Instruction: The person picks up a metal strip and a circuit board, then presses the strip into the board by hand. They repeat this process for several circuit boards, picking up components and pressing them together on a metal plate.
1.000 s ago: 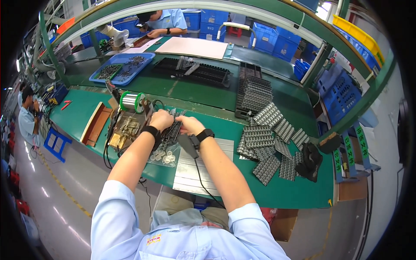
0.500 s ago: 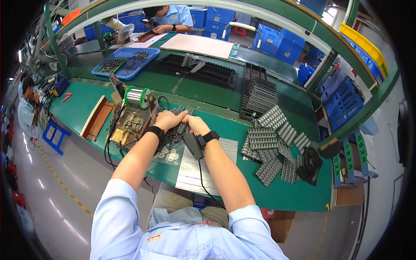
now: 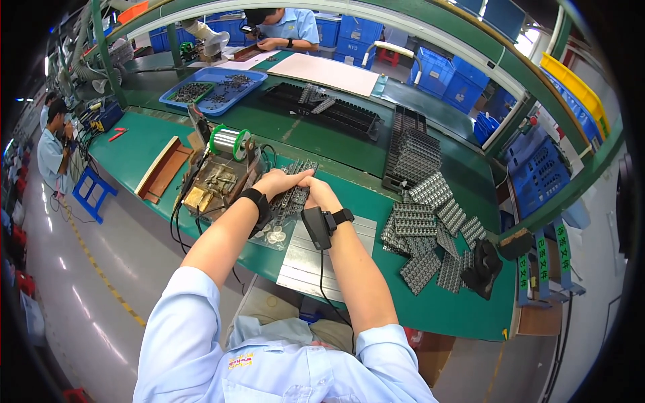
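My left hand [image 3: 278, 183] and my right hand [image 3: 322, 194] meet over a heap of small dark metal parts [image 3: 294, 201] on the green bench. Both hands look closed, thumbs close together, but whatever lies between the fingertips is hidden. A dark strap circles each wrist, and a black box with a cable hangs at the right one. Under my left wrist lies a clear plastic bag [image 3: 274, 236] with white round pieces. Below my right hand is a grooved metal plate [image 3: 329, 258]. Left of my hands stands a soldering stand [image 3: 218, 185] with a green-edged spool of solder wire [image 3: 229, 140].
Stacked grey grid-like part strips [image 3: 416, 221] and a black cloth [image 3: 482, 269] lie at the right. Beyond the bench are a blue tray [image 3: 252, 87] of small parts and black racks [image 3: 322, 111]. A brown wooden tray [image 3: 162, 171] sits left. A co-worker [image 3: 282, 30] works opposite.
The whole view has shifted, so the bench appears farther right. My hands stay together over the dark parts, with only slight finger movement.
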### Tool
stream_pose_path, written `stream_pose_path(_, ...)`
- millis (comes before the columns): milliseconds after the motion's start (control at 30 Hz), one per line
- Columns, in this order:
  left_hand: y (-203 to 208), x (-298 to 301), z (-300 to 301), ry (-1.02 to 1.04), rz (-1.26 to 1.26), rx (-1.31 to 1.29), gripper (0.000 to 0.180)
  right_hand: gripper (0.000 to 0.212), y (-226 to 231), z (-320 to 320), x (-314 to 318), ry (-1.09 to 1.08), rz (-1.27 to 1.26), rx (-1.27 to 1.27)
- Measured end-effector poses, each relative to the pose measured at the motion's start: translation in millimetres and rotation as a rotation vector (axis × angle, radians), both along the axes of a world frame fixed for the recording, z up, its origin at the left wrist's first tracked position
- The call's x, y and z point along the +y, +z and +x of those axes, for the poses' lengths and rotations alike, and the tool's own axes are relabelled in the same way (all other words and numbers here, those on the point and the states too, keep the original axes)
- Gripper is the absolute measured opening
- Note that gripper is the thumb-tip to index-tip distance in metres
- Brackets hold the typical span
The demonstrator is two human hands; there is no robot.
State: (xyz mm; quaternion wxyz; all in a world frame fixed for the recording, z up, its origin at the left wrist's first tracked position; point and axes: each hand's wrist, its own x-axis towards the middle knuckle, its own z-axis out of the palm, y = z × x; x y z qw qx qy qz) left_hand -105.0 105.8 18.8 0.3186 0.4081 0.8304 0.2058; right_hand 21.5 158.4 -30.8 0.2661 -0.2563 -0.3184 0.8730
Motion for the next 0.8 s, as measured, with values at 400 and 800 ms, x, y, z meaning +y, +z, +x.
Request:
stream_pose_path(400,-7.8,2.2,0.0,0.057,0.321,-1.220,0.034,0.017,75.4,17.7,-9.0,-0.005,0.122,-0.081)
stream_pose_path(800,1.9,-7.7,29.4,0.111,0.665,-1.712,0.027,0.033,149.7,29.0,-36.1,0.043,0.622,-0.413)
